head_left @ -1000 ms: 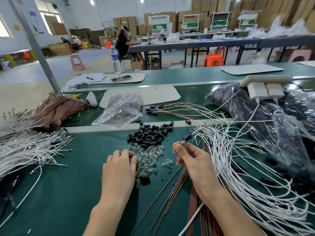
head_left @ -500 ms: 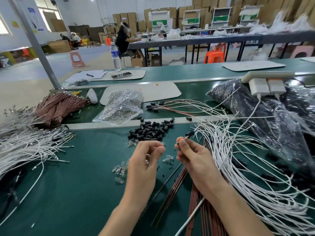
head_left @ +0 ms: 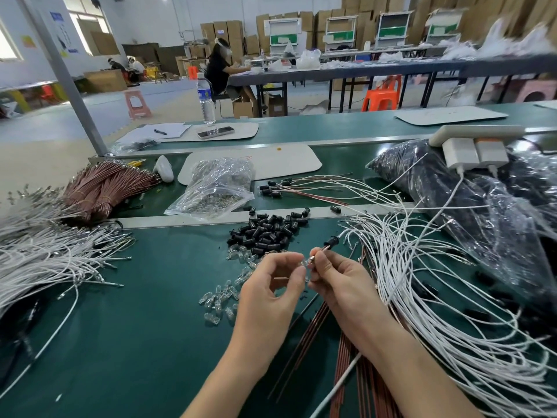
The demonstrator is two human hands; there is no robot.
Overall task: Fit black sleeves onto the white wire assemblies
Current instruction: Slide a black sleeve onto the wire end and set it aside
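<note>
Left grip pinches small clear bulb. Right grip pinches wire near its end, black sleeve sits on it just past the fingertips. Both above green bench. Beyond: loose sleeve pile; white wire bundle to the right.

Bright workshop hall, stacked cardboard boxes along the far wall — long dark table, orange stool, blue-grey floor

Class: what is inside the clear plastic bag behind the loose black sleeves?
The clear plastic bag holds a heap of small glassy, silvery parts, too small to identify. Its lower layers and anything beneath it are covered.
</note>
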